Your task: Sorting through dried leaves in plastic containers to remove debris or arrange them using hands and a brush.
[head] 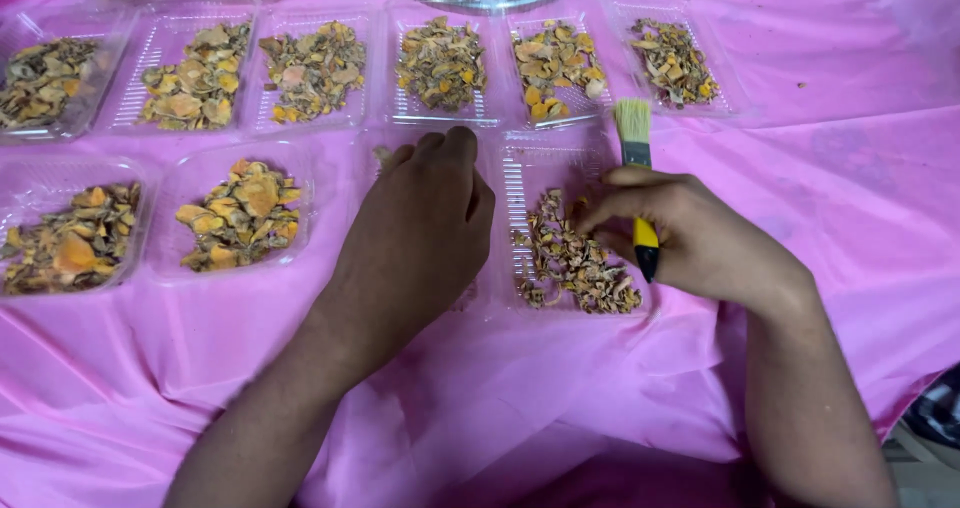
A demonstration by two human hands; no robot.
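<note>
You are gripping a small brush over a tray of dried slices.
Your right hand (690,233) is closing around the yellow-handled brush (636,168), bristles up, above the clear plastic tray (520,183) of dried slices (575,263); your left hand (415,233) is resting palm-down, fingers loosely curled, holding nothing visible. The slices look light and brittle, so take them gently by the edges.

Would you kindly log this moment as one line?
left hand: flat over clear tray | right hand: holds brush, touching chips | pink cloth
</note>
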